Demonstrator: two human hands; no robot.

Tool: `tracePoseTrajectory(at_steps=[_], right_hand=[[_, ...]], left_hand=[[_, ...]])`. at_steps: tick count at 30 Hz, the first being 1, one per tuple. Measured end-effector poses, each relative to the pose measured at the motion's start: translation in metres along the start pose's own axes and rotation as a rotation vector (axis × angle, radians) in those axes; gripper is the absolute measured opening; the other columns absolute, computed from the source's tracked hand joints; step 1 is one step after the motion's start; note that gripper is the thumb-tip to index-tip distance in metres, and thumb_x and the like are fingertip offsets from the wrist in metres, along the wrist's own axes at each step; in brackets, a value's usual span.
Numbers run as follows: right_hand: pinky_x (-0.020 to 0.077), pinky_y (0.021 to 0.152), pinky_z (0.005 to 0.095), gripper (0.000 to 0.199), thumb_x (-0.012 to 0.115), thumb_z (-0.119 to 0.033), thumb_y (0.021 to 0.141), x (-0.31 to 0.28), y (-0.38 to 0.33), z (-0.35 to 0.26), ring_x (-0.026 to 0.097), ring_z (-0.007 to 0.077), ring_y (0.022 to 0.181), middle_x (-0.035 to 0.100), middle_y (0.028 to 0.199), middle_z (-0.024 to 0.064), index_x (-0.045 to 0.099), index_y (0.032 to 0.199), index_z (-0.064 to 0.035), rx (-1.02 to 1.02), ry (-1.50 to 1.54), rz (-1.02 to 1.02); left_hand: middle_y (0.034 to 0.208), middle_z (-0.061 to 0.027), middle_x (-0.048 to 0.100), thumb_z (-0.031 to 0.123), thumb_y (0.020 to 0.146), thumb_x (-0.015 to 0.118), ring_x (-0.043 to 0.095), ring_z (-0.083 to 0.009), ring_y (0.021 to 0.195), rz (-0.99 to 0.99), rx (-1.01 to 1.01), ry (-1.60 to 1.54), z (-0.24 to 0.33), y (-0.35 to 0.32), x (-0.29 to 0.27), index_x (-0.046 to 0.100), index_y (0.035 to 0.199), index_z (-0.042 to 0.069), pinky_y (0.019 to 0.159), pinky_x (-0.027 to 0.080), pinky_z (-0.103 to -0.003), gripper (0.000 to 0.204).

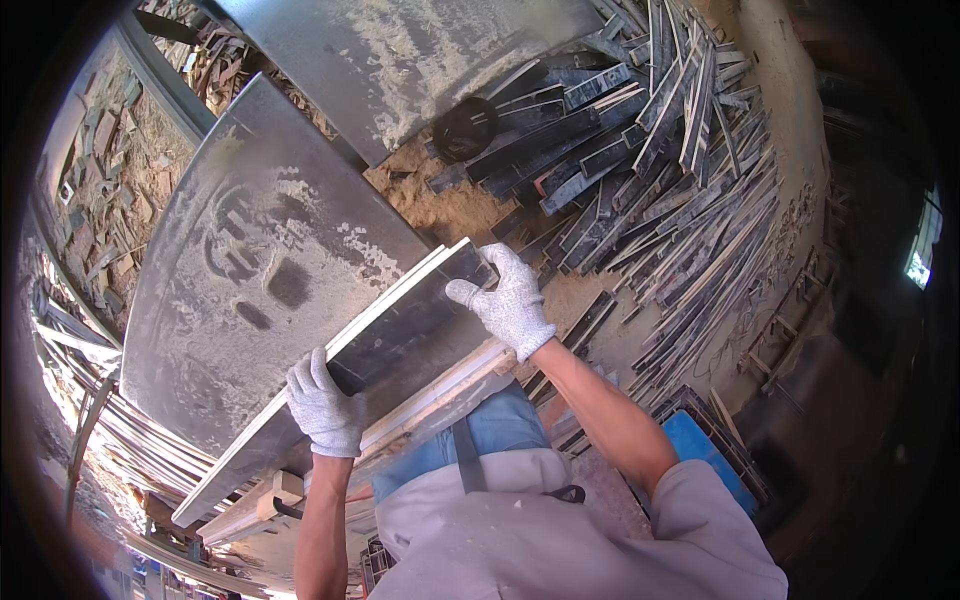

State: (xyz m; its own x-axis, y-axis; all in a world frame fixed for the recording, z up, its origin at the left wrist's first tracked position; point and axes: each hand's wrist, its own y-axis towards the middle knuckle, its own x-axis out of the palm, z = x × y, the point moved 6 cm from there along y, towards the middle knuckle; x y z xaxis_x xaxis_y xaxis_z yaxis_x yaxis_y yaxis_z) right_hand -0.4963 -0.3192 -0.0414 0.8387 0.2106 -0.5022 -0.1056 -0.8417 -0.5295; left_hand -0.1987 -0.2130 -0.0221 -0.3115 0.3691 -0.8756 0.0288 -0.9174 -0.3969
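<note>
A long dark-faced board point(400, 340) with a pale cut edge lies slantwise in front of me, along the near side of a dusty grey metal tabletop point(290, 230). It looks like plywood. My left hand point(327, 408), in a pale speckled glove, grips the board around its middle, fingers over the pale edge. At the board's upper right end, my gloved right hand point(508, 302) is closed on it, with the thumb on the dark face and the fingers around the end. The undersides of both grips are hidden.
Between the board and my body runs a pale wooden rail point(440, 392). A second metal plate point(400, 60) lies beyond the tabletop. Heaped dark strips of wood point(690, 250) cover the ground at right, near sawdust point(450, 200). A blue crate point(710, 460) stands at lower right.
</note>
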Motion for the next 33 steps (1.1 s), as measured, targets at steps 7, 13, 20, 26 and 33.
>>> tracePoseTrajectory(at_steps=[7,13,20,26,33], right_hand=[[0.0536,0.070,0.0326,0.044,0.094,-0.027,0.077,-0.007,0.008,0.006,0.061,0.0120,0.073,0.070,0.082,0.0034,0.067,0.103,-0.0040,0.145,0.062,-0.078],[0.0533,0.071,0.0335,0.040,0.093,-0.026,0.077,-0.009,0.017,0.014,0.062,0.0131,0.072,0.071,0.082,0.0049,0.070,0.102,-0.0049,0.163,-0.043,-0.152],[0.0553,0.076,0.0341,0.042,0.092,-0.018,0.077,-0.008,0.020,0.013,0.065,0.0142,0.077,0.073,0.089,0.0056,0.070,0.111,-0.0058,0.089,0.078,-0.105],[0.0543,0.087,0.0370,0.057,0.092,-0.019,0.076,-0.005,0.023,0.005,0.066,0.0203,0.097,0.072,0.106,0.0099,0.064,0.124,-0.0036,0.132,0.117,-0.129],[0.0243,0.125,0.0583,0.111,0.087,-0.048,0.068,0.049,-0.048,-0.084,0.034,0.0438,0.149,0.041,0.155,0.0252,0.038,0.157,-0.0026,-0.860,-0.633,-0.263]], left_hand=[[0.124,-0.0143,0.057,0.008,0.054,0.083,0.056,-0.0370,0.115,0.049,0.027,0.008,0.005,0.003,-0.003,0.052,0.135,0.008,0.099,0.046,-0.051,0.086],[0.123,-0.0139,0.056,0.008,0.054,0.083,0.056,-0.0369,0.115,0.036,0.021,-0.011,0.006,0.003,-0.001,0.052,0.136,0.009,0.099,0.047,-0.051,0.088],[0.120,-0.0128,0.058,0.010,0.053,0.085,0.057,-0.0360,0.112,-0.010,0.024,0.034,0.002,0.005,0.000,0.054,0.137,0.012,0.097,0.048,-0.050,0.089],[0.114,-0.0125,0.060,0.012,0.054,0.085,0.059,-0.0354,0.108,-0.001,0.022,0.043,0.001,0.014,-0.005,0.057,0.131,0.013,0.092,0.051,-0.049,0.082],[0.110,-0.0134,0.060,0.015,0.056,0.085,0.060,-0.0364,0.106,0.007,0.020,0.022,0.008,0.013,-0.014,0.058,0.130,0.013,0.089,0.052,-0.049,0.078]])
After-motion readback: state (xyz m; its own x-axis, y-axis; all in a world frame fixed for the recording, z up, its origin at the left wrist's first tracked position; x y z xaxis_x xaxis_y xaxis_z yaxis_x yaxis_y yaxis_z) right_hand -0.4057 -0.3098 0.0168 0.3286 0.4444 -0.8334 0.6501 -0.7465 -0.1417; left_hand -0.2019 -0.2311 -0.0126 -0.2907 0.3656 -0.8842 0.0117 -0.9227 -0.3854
